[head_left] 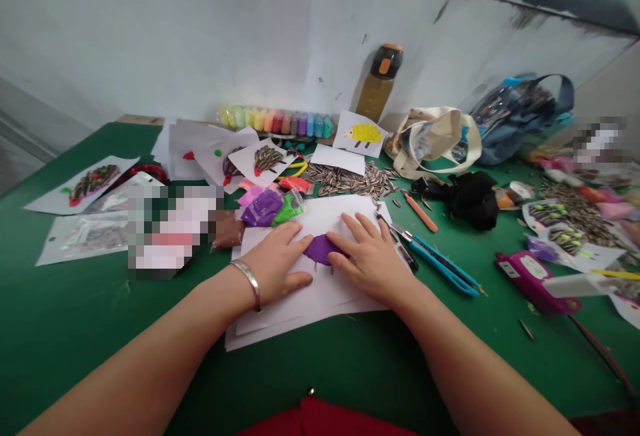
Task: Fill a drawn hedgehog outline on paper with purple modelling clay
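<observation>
I see left hand (281, 259), right hand (374, 259) spread, unclenched; between them purple clay (320, 249) flattened on paper (313, 306), visible part seedless; seeds (347, 183) beyond.

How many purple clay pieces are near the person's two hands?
2: a flat patch on white paper between the left hand and the right hand; a bagged lump beyond the left hand. More may be hidden.

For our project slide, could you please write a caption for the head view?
Left hand and right hand touch a flat purple shape on white paper, striped seeds piled behind.
</observation>
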Demonstrator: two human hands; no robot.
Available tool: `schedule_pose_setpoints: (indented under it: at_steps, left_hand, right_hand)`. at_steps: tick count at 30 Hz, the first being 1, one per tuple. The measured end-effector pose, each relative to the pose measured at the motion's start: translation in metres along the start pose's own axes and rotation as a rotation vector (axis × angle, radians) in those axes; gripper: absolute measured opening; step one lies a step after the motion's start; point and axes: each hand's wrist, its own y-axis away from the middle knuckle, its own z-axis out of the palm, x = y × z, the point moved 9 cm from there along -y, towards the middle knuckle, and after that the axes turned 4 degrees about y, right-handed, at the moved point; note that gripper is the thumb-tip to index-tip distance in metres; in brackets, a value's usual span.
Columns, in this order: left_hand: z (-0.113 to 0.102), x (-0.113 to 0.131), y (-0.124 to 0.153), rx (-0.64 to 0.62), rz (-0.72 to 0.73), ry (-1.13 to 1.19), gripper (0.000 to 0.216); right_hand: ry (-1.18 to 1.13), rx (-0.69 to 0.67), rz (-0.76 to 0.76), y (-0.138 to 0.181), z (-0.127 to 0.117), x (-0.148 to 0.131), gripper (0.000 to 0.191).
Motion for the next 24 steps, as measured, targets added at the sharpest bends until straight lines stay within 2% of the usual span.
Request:
schedule_pose_setpoints:
  at_steps: [5,10,15,24]
  left_hand:
    - [0.002,-0.001,0.001,0.005,0.004,-0.016,0.068]
    - [0.002,-0.001,0.001,0.005,0.003,-0.029,0.067]
    - [0.002,0.0,0.0,-0.014,-0.007,-0.014,0.068]
    - [0.001,-0.002,0.0,-0.016,-0.018,0.025,0.068]
  right_hand:
    - [-0.026,0.033,0.031,0.0,-0.003,0.002,0.049]
    - [-0.028,0.009,0.004,-0.001,-0.003,-0.005,0.049]
    - [-0.038,0.052,0.05,0.001,-0.007,0.003,0.048]
    - [-0.042,0.059,0.047,0.001,-0.006,0.01,0.047]
